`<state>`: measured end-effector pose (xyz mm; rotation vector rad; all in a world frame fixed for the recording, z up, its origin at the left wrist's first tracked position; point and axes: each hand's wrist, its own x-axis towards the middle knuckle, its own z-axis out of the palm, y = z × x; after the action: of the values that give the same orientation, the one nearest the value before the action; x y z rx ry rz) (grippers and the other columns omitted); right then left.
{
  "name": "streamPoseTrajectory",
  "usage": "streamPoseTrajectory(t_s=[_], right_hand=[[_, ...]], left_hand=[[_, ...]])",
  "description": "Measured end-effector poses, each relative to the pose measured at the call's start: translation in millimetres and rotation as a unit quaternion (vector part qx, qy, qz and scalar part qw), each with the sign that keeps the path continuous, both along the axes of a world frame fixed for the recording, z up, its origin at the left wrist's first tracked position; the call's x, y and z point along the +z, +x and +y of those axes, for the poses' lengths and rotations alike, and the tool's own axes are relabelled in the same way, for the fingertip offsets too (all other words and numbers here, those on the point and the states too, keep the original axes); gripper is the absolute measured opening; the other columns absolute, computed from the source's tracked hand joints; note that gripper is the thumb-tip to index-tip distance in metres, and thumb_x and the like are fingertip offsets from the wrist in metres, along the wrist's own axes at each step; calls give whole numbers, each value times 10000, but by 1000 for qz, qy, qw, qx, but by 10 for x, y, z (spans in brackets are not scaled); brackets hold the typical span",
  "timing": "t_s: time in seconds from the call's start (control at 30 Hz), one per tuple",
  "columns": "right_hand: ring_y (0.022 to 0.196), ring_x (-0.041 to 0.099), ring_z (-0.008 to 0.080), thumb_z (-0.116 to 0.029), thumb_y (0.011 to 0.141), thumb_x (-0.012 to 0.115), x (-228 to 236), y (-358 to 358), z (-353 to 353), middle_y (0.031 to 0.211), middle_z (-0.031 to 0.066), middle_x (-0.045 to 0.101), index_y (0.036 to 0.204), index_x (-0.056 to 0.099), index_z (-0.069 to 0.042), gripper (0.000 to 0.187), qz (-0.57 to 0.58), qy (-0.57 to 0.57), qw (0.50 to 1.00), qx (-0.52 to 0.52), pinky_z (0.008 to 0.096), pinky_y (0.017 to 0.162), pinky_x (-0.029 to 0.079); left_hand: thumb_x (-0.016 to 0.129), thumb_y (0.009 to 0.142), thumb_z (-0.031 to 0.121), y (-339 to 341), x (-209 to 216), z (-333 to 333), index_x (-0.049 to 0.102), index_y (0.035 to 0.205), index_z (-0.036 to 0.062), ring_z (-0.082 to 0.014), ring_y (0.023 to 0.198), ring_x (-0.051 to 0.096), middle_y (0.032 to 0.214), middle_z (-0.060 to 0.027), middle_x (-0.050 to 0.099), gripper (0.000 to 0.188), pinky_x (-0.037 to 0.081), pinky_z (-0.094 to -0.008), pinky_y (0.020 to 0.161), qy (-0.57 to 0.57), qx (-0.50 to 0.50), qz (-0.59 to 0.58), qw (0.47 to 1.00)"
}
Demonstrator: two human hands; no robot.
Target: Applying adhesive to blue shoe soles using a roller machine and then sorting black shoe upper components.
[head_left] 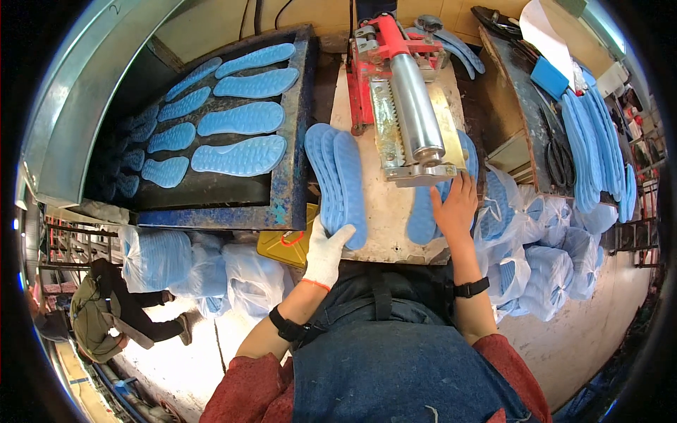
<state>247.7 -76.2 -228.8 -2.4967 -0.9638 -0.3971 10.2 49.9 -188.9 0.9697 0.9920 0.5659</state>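
Observation:
My left hand (326,257), in a white knit glove with an orange cuff, grips the near end of a small stack of blue, bumpy insoles (331,176). Its thumb lies over the top one, and the other fingers are largely hidden. My bare right hand (457,209) rests with fingers stretched and thumb apart, touching blue insoles at the worktable's right side. One insole (422,218) there lies partly beneath the machine's front, beside my thumb. Between my hands, farther off, stands a red machine (386,35) with a shiny metal roller (416,106).
Rows of blue insoles (240,118) lie in a dark, blue-edged tray (271,217) at left. At right, a side table (525,106) holds scissors (557,151) and stacked insoles (589,148). Filled plastic bags (546,275) stand below. A yellow container (282,247) is near my left hand; another person (99,310) sits lower left.

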Motion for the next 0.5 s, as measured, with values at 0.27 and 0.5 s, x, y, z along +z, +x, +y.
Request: streamPoseTrajectory(t_s=[0.27, 0.5], right_hand=[[1142, 463, 424, -173, 802, 599, 52, -360, -20, 1248, 243, 495, 1320, 432, -9, 569, 59, 50, 990, 121, 526, 945, 382], [1120, 510, 360, -111, 778, 644, 522, -401, -108, 1217, 167, 528, 1215, 522, -69, 456, 216, 164, 919, 287, 432, 920, 441]], left_hand=[[748, 729, 143, -59, -179, 123, 451, 1226, -16, -215, 1030, 536, 1138, -116, 566, 601, 426, -346, 933, 80, -60, 84, 991], [615, 712, -9, 104, 95, 217, 455, 1258, 2, -199, 932, 591, 1088, -98, 585, 569, 489, -311, 820, 112, -60, -7, 992]])
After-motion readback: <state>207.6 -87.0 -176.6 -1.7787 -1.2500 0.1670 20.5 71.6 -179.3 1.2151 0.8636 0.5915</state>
